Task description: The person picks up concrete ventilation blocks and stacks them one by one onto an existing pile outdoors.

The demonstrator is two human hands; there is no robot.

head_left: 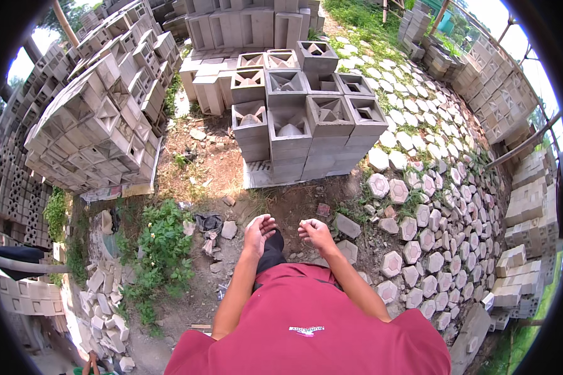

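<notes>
My left hand is held out in front of me, its fingers loosely bent and apart from the thumb, with nothing in it. Beside it, my right hand has its fingers curled in toward the thumb, and I see nothing in it. The two hands are apart and touch nothing. Ahead of them stands a stack of grey concrete ventilation blocks, hollow, with angled shapes inside. Its upper blocks sit at uneven heights. Between my hands and the stack lies bare, dark soil.
A tall stack of pale ventilation blocks rises on the left. Hexagonal pavers cover the ground on the right. A leafy bush, broken rubble and a dark crumpled sheet lie left. Another person's arms show at lower left.
</notes>
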